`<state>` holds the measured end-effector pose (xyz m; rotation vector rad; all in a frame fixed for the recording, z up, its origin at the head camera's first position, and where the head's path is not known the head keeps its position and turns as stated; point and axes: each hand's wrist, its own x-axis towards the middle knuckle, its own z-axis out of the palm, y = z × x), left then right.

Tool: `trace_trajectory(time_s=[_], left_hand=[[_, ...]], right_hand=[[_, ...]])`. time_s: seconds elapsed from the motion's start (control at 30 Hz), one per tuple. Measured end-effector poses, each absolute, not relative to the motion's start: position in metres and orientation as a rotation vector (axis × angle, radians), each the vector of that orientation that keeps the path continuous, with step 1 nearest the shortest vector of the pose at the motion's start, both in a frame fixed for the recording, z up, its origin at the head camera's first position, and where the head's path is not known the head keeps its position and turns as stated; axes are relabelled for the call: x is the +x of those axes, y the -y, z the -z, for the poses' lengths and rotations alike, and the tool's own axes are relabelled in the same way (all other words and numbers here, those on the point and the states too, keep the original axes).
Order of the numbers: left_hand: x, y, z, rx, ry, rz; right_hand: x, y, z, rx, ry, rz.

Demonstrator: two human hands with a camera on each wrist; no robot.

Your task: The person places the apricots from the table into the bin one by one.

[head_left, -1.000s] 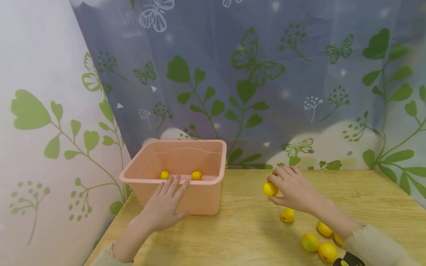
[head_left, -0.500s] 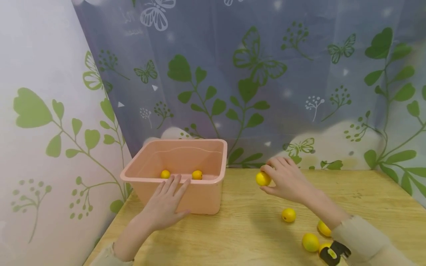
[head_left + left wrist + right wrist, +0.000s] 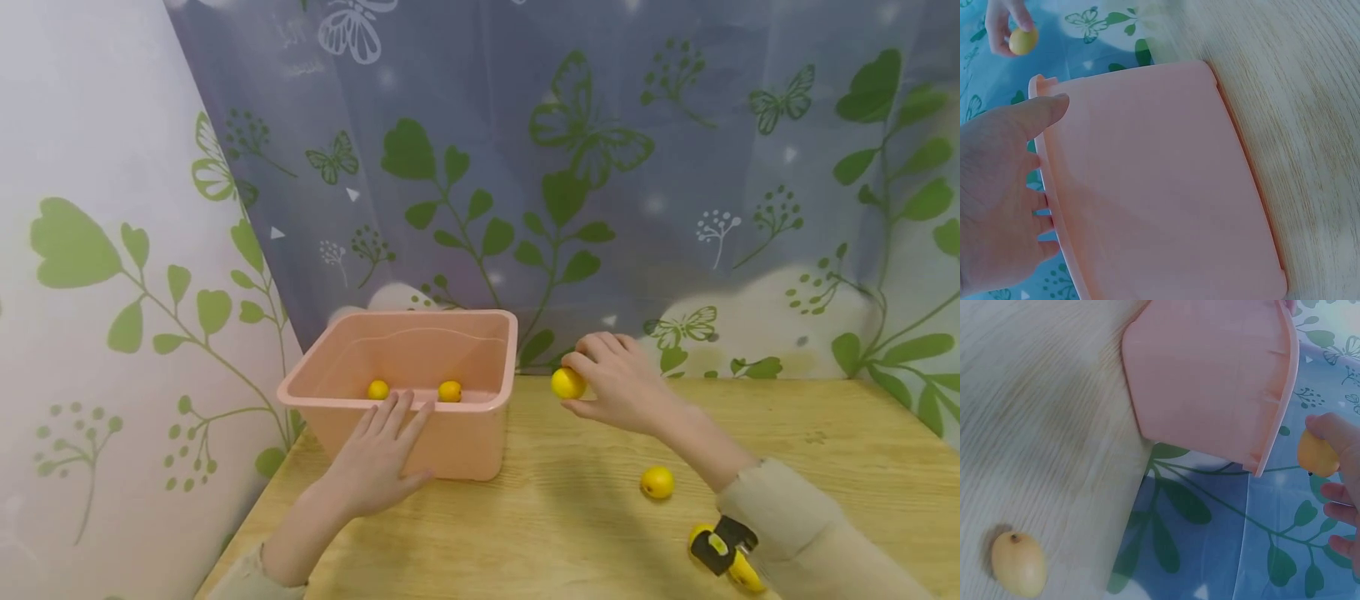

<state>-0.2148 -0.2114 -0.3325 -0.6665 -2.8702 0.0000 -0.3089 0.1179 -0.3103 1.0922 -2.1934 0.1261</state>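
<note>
My right hand [image 3: 620,382] holds a yellow lemon [image 3: 568,383] between thumb and fingers, above the table and to the right of a pink plastic bin [image 3: 465,442]. The right wrist view shows this lemon [image 3: 1317,454] at the fingertips, with a small dark stem end. My left hand [image 3: 378,462] rests on the bin's near rim, its fingers straight across the edge. In the left wrist view the thumb of the left hand [image 3: 997,187] lies beside the rim. Inside the bin lie two yellow fruits, one lemon [image 3: 378,390] at left and another lemon [image 3: 450,392] at right.
A single lemon [image 3: 657,482] lies on the wooden table [image 3: 570,542] right of the bin. Nearer, more lemons [image 3: 746,573] are partly hidden by a black wrist device [image 3: 722,544] and the right sleeve [image 3: 795,508]. A patterned cloth [image 3: 465,100] hangs behind.
My right hand has moved left and upward with the lemon, closer to the bin. The left hand stays on the rim. The right sleeve and wrist device now cover more of the near lemons.
</note>
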Motion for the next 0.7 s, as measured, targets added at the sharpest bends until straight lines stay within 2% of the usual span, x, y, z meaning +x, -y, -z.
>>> trace_trajectory(time_s=[0.7], left_hand=[[-0.215, 0.211, 0.332, -0.66, 2.873, -0.018]], right_hand=[[-0.316, -0.078, 0.289, 1.092, 2.31, -0.155]])
